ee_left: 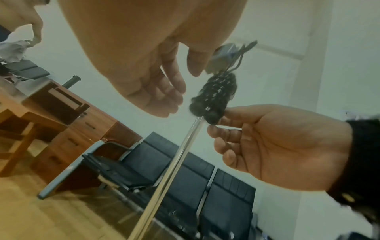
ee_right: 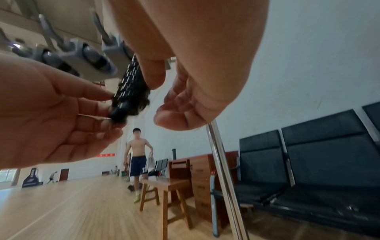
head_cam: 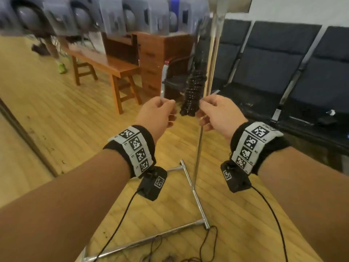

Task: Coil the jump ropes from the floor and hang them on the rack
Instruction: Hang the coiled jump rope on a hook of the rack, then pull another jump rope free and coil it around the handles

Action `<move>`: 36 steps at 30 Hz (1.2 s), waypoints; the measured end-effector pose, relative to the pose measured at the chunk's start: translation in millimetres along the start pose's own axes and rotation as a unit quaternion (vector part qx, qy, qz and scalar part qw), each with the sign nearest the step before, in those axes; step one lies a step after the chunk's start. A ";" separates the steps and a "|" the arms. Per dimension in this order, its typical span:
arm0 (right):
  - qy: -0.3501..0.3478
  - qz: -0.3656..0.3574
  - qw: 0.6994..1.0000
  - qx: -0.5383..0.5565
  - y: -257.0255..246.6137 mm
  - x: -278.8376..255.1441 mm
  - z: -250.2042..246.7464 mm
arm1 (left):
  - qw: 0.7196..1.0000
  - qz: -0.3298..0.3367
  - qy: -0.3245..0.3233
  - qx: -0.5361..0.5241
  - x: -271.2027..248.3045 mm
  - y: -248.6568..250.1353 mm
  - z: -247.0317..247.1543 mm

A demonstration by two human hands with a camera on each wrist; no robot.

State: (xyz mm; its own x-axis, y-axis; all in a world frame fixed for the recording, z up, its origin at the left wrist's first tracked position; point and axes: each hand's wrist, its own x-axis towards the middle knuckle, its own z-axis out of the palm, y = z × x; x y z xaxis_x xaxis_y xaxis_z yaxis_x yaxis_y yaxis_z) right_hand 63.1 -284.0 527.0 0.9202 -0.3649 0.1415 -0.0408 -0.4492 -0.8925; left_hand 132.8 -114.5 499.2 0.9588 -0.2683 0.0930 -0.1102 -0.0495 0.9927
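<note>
Jump rope (head_cam: 192,91), black and wound into a tight bundle, hangs from the rack (head_cam: 208,87) between the two hands, beside the rack's shiny upright pole. Left hand (head_cam: 157,115) has loosely curled fingers whose tips touch the bundle's lower end; whether they pinch it I cannot tell. Right hand (head_cam: 219,112) is relaxed, fingers half bent, its fingertips (ee_left: 218,121) against the bundle's bottom from the other side. Below the hands the rack's chrome feet rest on the wooden floor (head_cam: 56,103). Beyond the left hand stands a wooden bench (head_cam: 105,61); beyond the right hand, a row of dark seats (head_cam: 283,72).
</note>
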 end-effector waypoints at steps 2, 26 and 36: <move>-0.041 0.031 0.998 -0.021 31.4 -10.6 17.2 | 0.997 -0.022 -0.045 0.052 -12.9 -38.3 -2.1; -0.532 0.153 0.756 -0.350 440.2 -188.6 203.0 | 0.510 -0.051 -0.673 0.533 -181.2 -485.0 0.7; -0.720 0.165 0.592 -0.322 519.5 -264.6 224.4 | 0.440 -0.010 -0.714 0.544 -233.6 -567.1 3.1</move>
State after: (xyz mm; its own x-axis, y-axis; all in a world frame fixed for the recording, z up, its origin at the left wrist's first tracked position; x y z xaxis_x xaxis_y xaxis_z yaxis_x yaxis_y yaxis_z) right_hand -114.3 -237.7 -70.3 0.1793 0.3465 -0.9207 -0.0241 -0.9341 -0.3562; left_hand -29.5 -26.7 -85.7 -0.0941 -0.5499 -0.8299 -0.9111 -0.2884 0.2944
